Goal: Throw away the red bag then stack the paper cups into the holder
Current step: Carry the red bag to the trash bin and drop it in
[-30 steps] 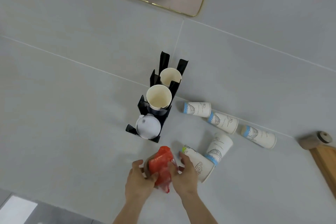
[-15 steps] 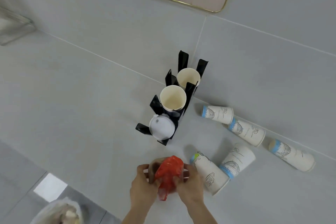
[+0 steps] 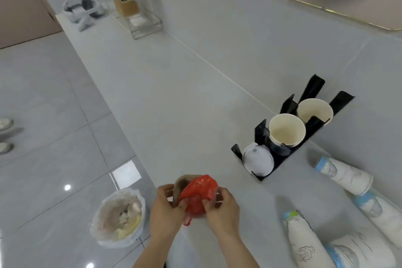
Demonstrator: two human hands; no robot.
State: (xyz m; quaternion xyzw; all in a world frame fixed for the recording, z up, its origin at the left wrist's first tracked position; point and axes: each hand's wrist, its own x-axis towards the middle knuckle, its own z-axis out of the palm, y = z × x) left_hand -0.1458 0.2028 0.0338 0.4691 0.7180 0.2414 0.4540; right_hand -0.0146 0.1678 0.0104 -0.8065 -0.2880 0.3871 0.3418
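Both hands, left hand [image 3: 166, 209] and right hand [image 3: 221, 206], grip the crumpled red bag [image 3: 199, 194] at the surface [image 3: 185, 98] edge. Bin [image 3: 118, 216] on the floor just left. Holder [image 3: 280, 159] and paper cups [image 3: 343, 175] to the right.

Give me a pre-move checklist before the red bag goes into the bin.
1. Red bag gripped by both the left hand and right hand: ok.
2. Bag fully bunched: not ok, a loose tail hangs below.
3. Lined bin open on the floor, on the person's left: ok.
4. Room left in bin: cannot tell, it looks nearly full.
5. Bag clear of the paper cups and black holder: ok.
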